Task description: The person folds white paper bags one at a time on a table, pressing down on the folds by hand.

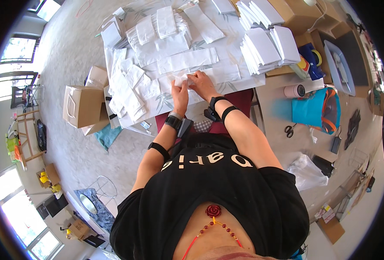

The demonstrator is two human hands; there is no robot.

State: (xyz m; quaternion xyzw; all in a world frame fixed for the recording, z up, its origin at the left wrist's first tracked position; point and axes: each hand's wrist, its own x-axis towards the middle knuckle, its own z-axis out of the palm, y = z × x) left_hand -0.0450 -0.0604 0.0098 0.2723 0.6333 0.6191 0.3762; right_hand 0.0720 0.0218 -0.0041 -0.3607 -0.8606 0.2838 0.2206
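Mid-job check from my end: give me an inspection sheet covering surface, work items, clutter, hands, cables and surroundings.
Surface: table covered by a pale leaf-patterned cloth, largely covered with white items.
Work items: thin white piece between the hands; loose white packets to the left; white stacks at far right.
Clutter: open blue bag, scissors and clear plastic bag on the floor, right side.
Hands: left hand and right hand close together, fingertips on the thin white piece.
Cables: thin pale cord by the upper-right boxes; ends unclear.
Surroundings: grey floor, bright windows at left.
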